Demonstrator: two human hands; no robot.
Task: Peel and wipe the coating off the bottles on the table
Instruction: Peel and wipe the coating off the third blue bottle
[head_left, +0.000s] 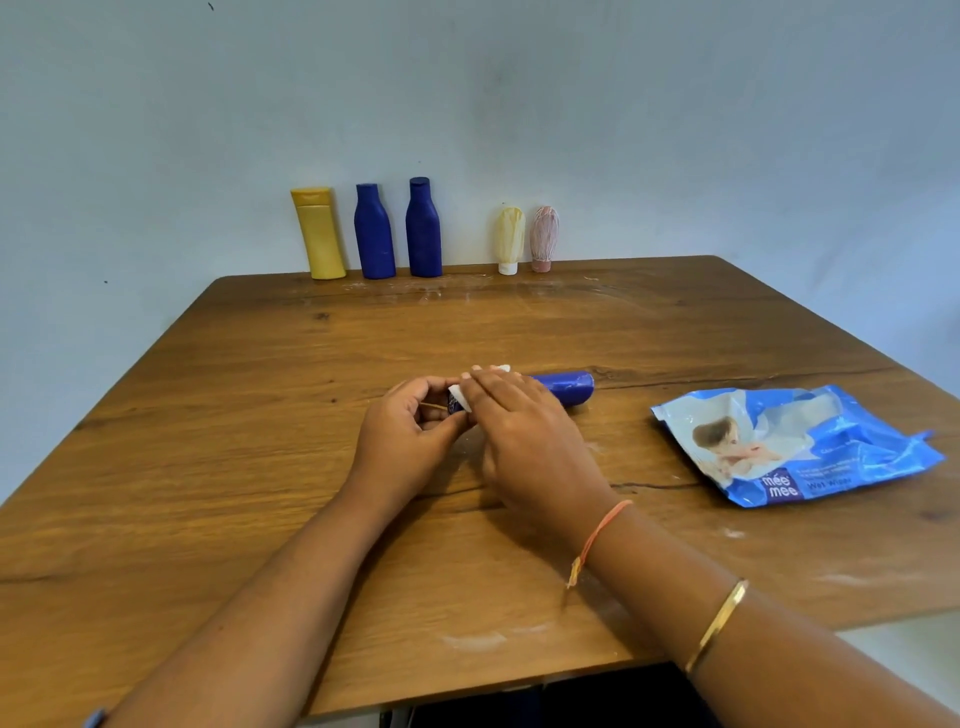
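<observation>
Head view: a lying blue bottle (563, 387) rests on its side near the middle of the wooden table (260, 415), base pointing right. The left hand (410, 441) curls round its left end; the right hand (524, 436) lies over it, fingers fairly straight, pressing a white wipe (457, 399) against it. A wet-wipes pack (795, 447) lies to the right. Along the far edge stand a yellow bottle (319, 234), an upright blue bottle (374, 234), a second upright blue bottle (423, 231), a pale yellow tube (510, 239) and a pink tube (544, 239).
</observation>
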